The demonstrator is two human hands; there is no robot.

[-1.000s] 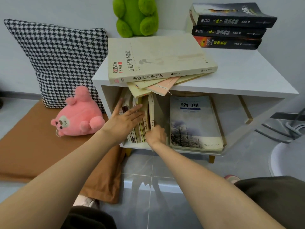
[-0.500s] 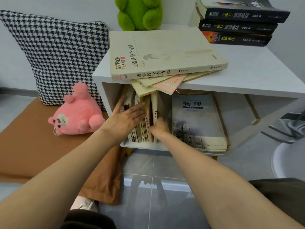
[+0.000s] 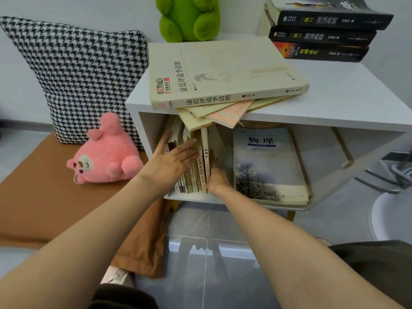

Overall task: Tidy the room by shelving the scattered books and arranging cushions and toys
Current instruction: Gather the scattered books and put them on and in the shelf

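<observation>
While bracing the upright books point(image 3: 197, 175) at the shelf's point(image 3: 289, 115) left end with the left hand point(image 3: 171, 162), fingers point(image 3: 185, 152) straight and flat on outward-facing spines, push leftward along the row, across vertical long axes, using the right hand point(image 3: 217, 179) at its right face, finger curl hidden.

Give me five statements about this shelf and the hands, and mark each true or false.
1. The left hand lies flat against the upright books. True.
2. The pink plush toy sits on the shelf unit. False: it lies on the brown mat, by the houndstooth cushion.
3. Three dark books are stacked on the shelf unit's top. True.
4. The physics textbook stands upright. False: it lies flat in the compartment.
5. The right hand holds the green plush toy. False: it is down beside the upright books; the toy sits untouched on top.
</observation>
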